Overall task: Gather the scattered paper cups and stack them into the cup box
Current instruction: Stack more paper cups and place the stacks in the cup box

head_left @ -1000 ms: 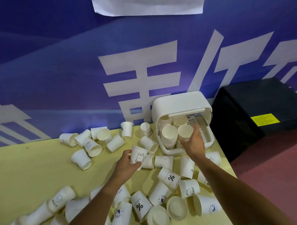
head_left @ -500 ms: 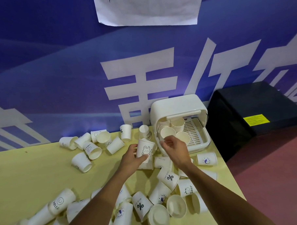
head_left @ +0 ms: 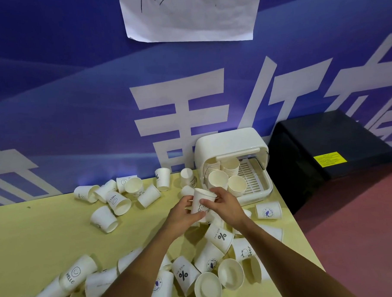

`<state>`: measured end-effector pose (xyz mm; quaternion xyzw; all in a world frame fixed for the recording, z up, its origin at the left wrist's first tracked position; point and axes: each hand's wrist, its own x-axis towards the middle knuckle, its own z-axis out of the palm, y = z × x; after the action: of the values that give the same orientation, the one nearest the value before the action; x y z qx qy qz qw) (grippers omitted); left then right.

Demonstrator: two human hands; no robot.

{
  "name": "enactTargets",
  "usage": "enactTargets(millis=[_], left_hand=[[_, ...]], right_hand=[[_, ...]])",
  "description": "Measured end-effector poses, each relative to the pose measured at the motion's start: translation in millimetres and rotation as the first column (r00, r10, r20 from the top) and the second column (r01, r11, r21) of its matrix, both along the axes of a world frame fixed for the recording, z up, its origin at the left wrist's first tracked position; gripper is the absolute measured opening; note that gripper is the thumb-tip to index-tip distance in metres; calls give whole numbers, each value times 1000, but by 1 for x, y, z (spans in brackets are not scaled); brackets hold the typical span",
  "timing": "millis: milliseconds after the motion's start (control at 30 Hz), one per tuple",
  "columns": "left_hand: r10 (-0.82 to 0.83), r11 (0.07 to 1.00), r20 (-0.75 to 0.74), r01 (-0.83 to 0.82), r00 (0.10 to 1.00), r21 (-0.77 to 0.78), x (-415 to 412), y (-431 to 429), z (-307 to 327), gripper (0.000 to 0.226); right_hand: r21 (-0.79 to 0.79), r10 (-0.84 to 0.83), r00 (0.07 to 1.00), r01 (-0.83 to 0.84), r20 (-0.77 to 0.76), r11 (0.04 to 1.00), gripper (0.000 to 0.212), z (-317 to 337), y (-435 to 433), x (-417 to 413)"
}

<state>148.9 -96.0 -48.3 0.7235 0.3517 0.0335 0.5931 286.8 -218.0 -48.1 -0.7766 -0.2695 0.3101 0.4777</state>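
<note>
- Spanning the background, a blue banner point(head_left: 76, 97) with large white characters hangs behind everything.
- Yellow worktop point(head_left: 37, 240) carries scattered paper cups point(head_left: 105, 218), most lying on their sides.
- White cup box point(head_left: 228, 142) sits at the worktop's far right corner, lid raised, with cup stacks point(head_left: 230, 167) inside.
- Left hand point(head_left: 182, 214) and right hand point(head_left: 227, 207) both grip one printed cup point(head_left: 202, 204), upright, just in front of the box.
</note>
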Motion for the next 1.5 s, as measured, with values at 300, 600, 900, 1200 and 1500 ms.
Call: enactTargets(millis=[300, 600, 900, 1200, 1500], left_hand=[[26, 989, -214, 6, 977, 147, -15, 14, -28, 56], [68, 959, -295, 19, 953, 283, -23, 28, -44, 56], [45, 950, -356, 70, 933, 304, -14, 37, -59, 63], [-11, 940, -425, 155, 905, 305, 5, 36, -77, 75], [-56, 718, -585, 440, 809, 539, 5, 34, -93, 59]], right_hand=[[199, -390, 920, 376, 37, 905, 55, 8, -31, 43], [126, -406, 891, 388, 202, 913, 70, -7, -21, 75], [-63, -278, 930, 301, 241, 952, 84, -38, -13, 85], [-65, -312, 877, 358, 366, 931, 73, -45, -20, 75], [-51, -260, 866, 310, 428, 949, 48, -56, -35, 29]])
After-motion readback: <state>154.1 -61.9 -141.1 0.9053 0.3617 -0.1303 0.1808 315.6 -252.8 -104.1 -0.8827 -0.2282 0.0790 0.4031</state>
